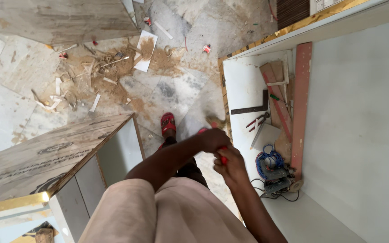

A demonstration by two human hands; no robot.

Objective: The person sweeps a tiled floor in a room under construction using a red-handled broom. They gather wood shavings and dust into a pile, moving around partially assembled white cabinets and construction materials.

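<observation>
While a small red tool [223,158], seemingly light and rigid, is clasped by both hands, left hand [213,138] and right hand [231,165], beside the white cabinet [248,81], its middle looks best gripped.

Power tool [278,176], steel square [253,108], sawdust [122,67]

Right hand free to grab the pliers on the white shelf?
Probably not at once: the right hand is closed on a red tool that the left hand also grips. The pliers lie uncovered just beyond, nothing between.
</observation>
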